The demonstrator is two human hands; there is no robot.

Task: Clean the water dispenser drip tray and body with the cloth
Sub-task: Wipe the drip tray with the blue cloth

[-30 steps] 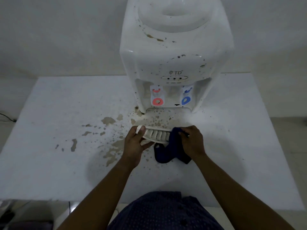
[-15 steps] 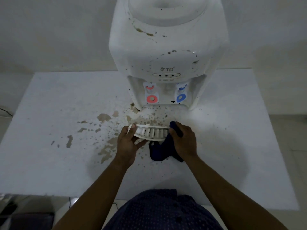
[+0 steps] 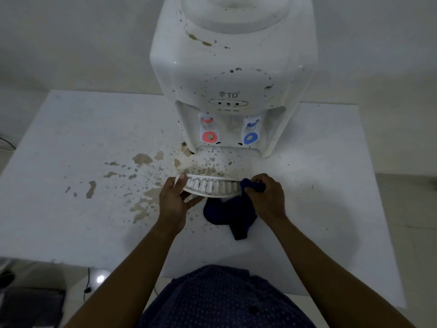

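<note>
White table [image 3: 71, 221], one tray [image 3: 212, 187], one cloth [image 3: 227, 214]

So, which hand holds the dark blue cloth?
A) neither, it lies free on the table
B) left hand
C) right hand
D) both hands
C: the right hand grips the dark blue cloth at the right end of the drip tray, while the left hand holds the other end.

Glossy stained plastic dispenser [image 3: 233, 74], slatted plastic tray [image 3: 214, 187], soft cloth [image 3: 227, 214]
</note>
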